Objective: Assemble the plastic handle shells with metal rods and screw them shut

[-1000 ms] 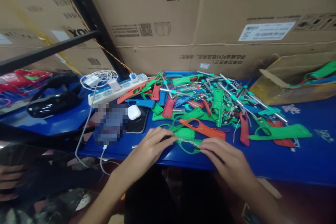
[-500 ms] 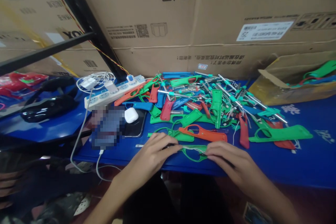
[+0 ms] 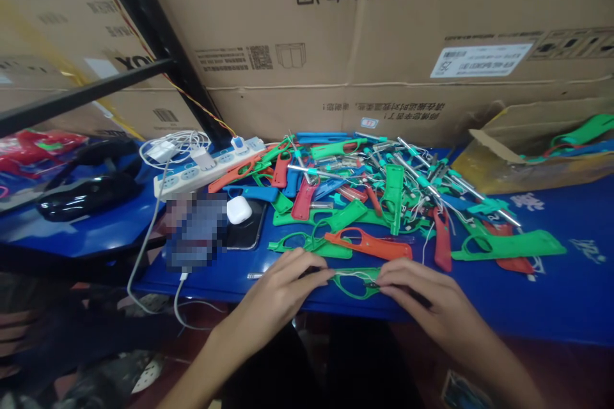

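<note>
Two bare hands worked at the near edge of a blue table (image 3: 575,300), just in front of the person's lap. The left hand (image 3: 290,281) and the right hand (image 3: 410,282) each had fingers pinched on one end of a green handle (image 3: 355,297), held between them. Thin white wires (image 3: 352,274) ran across the handle, and nothing covered them there. That one piece looked partway done: the wires were in place along it, though whether they were fixed could not be told. A silver tip (image 3: 254,276) showed just left of the left hand; what it joined was hidden.

Much seemed left. Beyond the hands lay a heap of loose parts (image 3: 407,195), too tangled to count in full. At its near side were one orange handle (image 3: 388,249) and, to the right, one long green handle (image 3: 522,244). At least three red pieces (image 3: 442,239) showed, along with several metal rods (image 3: 417,169). No piece in view could be picked out as surely finished.

Of the other things, there was one small carton (image 3: 551,172) at the right, with coloured parts inside; one white power strip (image 3: 189,180) at the left; and one white case (image 3: 238,210) resting on one dark phone (image 3: 249,233).
</note>
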Demonstrator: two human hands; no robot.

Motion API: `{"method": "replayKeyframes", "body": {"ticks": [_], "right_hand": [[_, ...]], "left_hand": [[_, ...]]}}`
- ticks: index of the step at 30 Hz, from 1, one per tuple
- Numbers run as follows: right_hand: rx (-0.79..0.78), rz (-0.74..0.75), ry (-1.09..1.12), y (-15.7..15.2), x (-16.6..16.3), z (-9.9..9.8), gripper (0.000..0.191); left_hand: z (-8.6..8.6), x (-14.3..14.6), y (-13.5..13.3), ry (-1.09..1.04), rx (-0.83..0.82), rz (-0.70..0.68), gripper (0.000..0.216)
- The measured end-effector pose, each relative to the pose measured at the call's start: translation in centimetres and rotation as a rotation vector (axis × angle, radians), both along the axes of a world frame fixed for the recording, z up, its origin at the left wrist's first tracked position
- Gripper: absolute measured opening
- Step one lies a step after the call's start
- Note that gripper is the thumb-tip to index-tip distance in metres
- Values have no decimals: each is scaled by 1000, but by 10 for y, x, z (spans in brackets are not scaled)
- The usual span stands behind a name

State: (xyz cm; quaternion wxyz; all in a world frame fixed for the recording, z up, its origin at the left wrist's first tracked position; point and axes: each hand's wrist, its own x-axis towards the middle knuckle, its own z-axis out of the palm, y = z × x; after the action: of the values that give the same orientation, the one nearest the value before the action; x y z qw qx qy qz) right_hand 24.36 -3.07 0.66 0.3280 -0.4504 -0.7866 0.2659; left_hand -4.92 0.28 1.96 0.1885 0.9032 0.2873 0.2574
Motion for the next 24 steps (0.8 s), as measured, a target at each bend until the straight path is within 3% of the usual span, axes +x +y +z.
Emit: {"method": "replayKeyframes", "body": {"ticks": [24], "right_hand": [[53, 13, 65, 0, -1, -4, 15]], "left_hand": [[-9, 6, -3, 59, 45, -6, 39]]}}
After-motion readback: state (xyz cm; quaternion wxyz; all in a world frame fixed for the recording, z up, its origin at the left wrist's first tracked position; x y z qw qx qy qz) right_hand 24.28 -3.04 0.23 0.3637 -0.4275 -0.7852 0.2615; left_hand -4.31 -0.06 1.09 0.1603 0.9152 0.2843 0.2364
